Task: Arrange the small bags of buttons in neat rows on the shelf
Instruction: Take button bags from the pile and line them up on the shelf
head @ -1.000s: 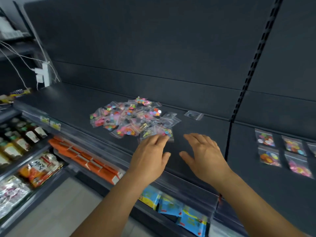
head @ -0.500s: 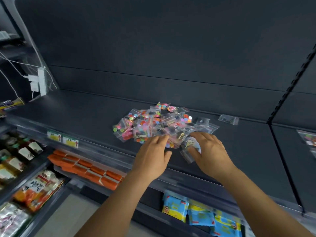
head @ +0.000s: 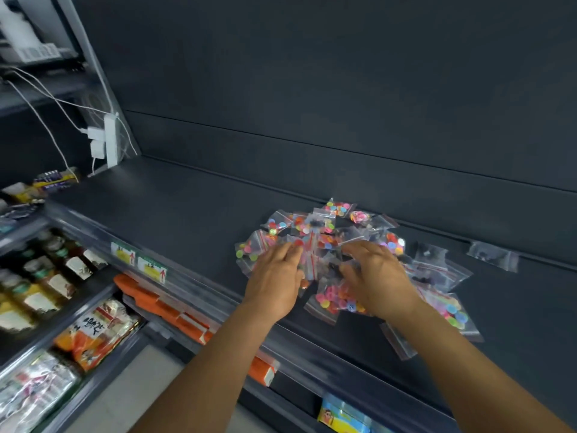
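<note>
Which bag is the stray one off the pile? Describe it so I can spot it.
On the dark shelf, find the pile of button bags under both hands. Look right, along the back wall: one clear bag lies alone, apart, with only dark buttons.

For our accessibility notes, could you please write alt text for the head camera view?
Both hands, left hand and right hand, rest on a loose pile of small clear button bags on a dark shelf. One bag lies apart at the right; packaged goods fill lower shelves at left.
</note>
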A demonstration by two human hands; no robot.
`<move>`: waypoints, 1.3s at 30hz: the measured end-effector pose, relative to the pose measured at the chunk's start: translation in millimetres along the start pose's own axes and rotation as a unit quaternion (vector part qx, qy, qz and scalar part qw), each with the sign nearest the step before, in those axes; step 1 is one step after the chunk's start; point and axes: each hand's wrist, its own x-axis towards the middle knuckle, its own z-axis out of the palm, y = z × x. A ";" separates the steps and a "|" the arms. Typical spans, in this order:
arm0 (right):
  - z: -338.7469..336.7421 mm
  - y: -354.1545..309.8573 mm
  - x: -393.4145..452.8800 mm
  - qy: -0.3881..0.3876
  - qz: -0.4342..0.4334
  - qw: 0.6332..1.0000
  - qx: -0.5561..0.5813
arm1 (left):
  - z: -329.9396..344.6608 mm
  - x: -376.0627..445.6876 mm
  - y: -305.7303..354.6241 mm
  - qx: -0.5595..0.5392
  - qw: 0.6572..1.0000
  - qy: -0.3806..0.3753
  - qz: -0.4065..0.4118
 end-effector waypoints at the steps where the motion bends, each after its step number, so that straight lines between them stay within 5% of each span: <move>1: 2.3 -0.7 6.2 -0.006 -0.006 1.000 -0.001 | -0.6 3.7 -2.4 -0.001 1.000 -0.001 -0.003; 9: 11.9 -8.5 28.9 -0.060 -0.032 0.997 0.019 | -8.5 15.6 -13.2 -0.043 0.998 0.032 -0.028; 16: 4.6 -10.8 21.7 -0.078 0.048 0.996 0.016 | -9.7 21.1 -21.3 -0.122 0.991 0.055 -0.027; 23: 5.7 -24.1 7.7 -0.062 0.108 0.992 0.001 | -16.8 20.3 -29.4 -0.249 0.968 0.007 -0.038; 33: 17.7 -45.9 1.9 0.021 0.116 0.992 0.047 | -17.0 20.0 -37.2 -0.268 0.963 0.002 -0.035; 39: 43.9 -60.3 28.6 0.000 0.118 0.992 -0.049 | -19.9 12.4 -44.4 -0.248 0.968 0.015 -0.038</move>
